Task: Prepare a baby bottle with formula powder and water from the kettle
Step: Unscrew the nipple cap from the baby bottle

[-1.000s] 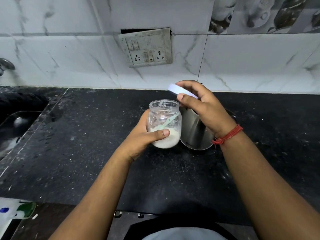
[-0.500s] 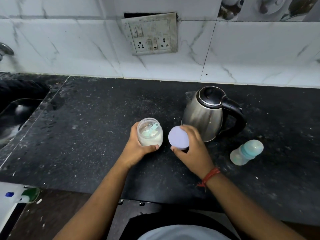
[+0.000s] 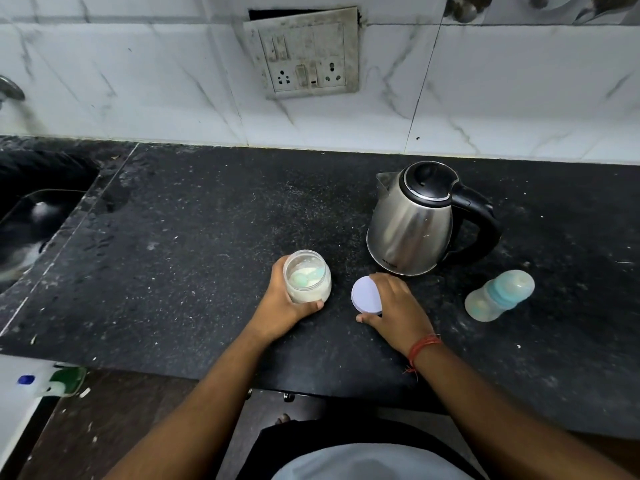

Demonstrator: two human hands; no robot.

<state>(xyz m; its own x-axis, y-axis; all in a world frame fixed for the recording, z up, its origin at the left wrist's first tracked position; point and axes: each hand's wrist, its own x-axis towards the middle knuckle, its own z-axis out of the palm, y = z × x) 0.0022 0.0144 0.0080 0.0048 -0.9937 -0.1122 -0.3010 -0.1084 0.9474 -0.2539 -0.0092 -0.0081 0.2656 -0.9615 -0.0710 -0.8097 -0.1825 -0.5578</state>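
A clear glass jar (image 3: 308,278) of white formula powder stands open on the black counter (image 3: 180,271), with a pale green scoop inside it. My left hand (image 3: 284,306) grips the jar from the left. My right hand (image 3: 394,306) holds the jar's flat white lid (image 3: 365,294) low over the counter just right of the jar, fingers curled round its edge. A steel kettle (image 3: 412,223) with a black lid and handle stands behind my right hand. A baby bottle (image 3: 498,296) with a teal collar and clear cap lies on its side to the right.
A sink (image 3: 31,216) is sunk into the counter at the left, with a tap end (image 3: 10,88) above it. A switch and socket plate (image 3: 304,53) hangs on the tiled wall. A white and green object (image 3: 45,382) lies below the counter's front edge at the left.
Both hands came down from chest height to the counter. The jar now stands on the surface, and the lid was lowered beside it. The kettle and bottle have come into view.
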